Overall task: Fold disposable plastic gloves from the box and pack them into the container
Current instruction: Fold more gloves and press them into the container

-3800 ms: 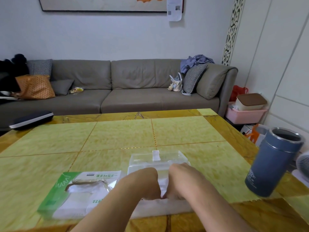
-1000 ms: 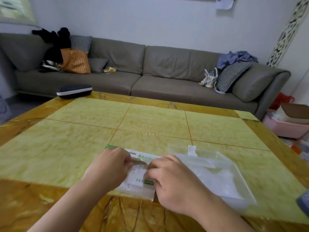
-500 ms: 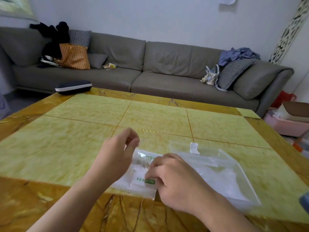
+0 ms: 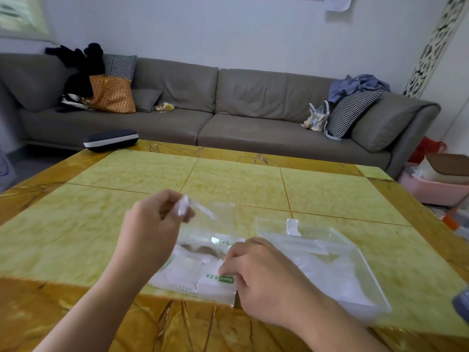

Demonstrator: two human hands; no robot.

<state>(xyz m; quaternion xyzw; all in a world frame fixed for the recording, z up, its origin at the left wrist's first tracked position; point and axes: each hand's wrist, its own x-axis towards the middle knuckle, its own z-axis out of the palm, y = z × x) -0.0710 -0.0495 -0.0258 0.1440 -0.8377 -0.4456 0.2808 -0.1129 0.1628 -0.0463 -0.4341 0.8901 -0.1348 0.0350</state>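
Observation:
A flat white and green glove box point(image 4: 200, 278) lies near the front edge of the yellow table point(image 4: 228, 184). My right hand point(image 4: 264, 278) presses down on the box's right part, fingers curled over it. My left hand point(image 4: 154, 224) is raised above the box and pinches a thin clear plastic glove point(image 4: 203, 217), which stretches from my fingers down to the box opening. To the right of the box sits a clear plastic container point(image 4: 330, 260) with folded clear gloves inside and a white tab on its far rim.
A dark glasses case point(image 4: 111, 140) rests at the table's far left corner. A grey sofa point(image 4: 228, 110) with cushions and bags stands behind the table. A blue cup's edge point(image 4: 462, 303) shows at the right border. A pink bin point(image 4: 436, 189) stands on the floor at right.
My left hand has risen from the box opening, drawing a clear glove up and out. My right hand stays pressed on the box.

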